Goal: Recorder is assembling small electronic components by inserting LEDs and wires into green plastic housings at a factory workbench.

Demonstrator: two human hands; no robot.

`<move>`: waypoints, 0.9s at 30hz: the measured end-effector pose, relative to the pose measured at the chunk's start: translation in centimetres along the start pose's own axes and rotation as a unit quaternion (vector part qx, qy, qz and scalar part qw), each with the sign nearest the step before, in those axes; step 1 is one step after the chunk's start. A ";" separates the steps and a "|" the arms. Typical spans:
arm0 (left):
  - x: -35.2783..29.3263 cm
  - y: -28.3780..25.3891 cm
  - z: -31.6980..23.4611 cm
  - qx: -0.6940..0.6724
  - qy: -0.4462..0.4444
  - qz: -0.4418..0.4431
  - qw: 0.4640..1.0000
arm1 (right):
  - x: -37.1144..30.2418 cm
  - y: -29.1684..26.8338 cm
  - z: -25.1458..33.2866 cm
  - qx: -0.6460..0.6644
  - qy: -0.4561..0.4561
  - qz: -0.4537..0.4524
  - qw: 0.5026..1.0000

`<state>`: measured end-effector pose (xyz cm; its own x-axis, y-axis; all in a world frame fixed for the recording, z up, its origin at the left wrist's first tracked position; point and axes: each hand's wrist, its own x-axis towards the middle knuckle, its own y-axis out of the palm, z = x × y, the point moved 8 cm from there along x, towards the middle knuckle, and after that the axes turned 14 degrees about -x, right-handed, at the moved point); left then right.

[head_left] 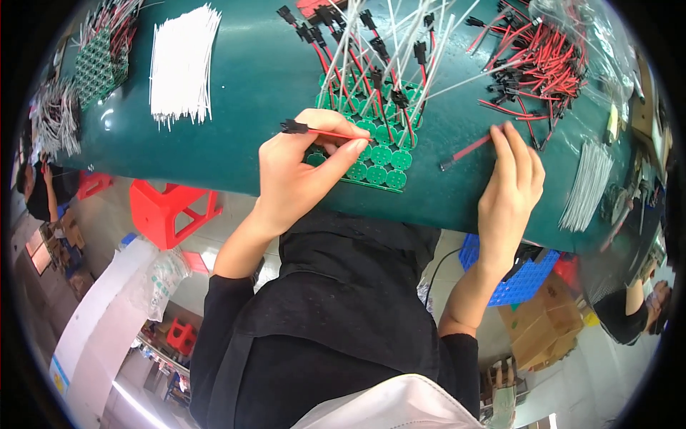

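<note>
My left hand [304, 154] is over the near part of a green circuit board panel [379, 174], which is made of several small round boards. Its thumb and forefinger pinch a red-and-black wire lead, whose black connector [294, 126] sticks out to the left. To the right of the panel, my right hand [511, 182] reaches over the table with its fingertips on the end of another red-and-black lead [468, 151]. This lead looks slightly blurred, and my right thumb is hidden. Many leads and pale cable ties [444, 43] stand up from the far part of the panel.
A pile of red-and-black leads [547, 68] lies at the far right beside clear plastic bags [589, 28]. White cable ties [184, 64] are stacked left, grey ones [587, 186] right. Wired green panels [100, 68] sit far left. Below are a red stool [161, 214] and blue crate [525, 279].
</note>
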<state>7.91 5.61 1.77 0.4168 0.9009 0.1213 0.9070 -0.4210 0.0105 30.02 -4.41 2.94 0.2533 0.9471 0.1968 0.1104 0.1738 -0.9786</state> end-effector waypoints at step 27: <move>-0.8 0.5 0.3 0.114 0.073 -0.027 0.990 | -6.2 -0.3 -6.7 0.614 0.273 -0.115 0.732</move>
<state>8.01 4.70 1.43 0.3690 0.8898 0.2685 0.9248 -0.3225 -0.2020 34.85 -12.12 2.46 0.7465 0.6647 0.0314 -0.6518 0.7399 -0.1663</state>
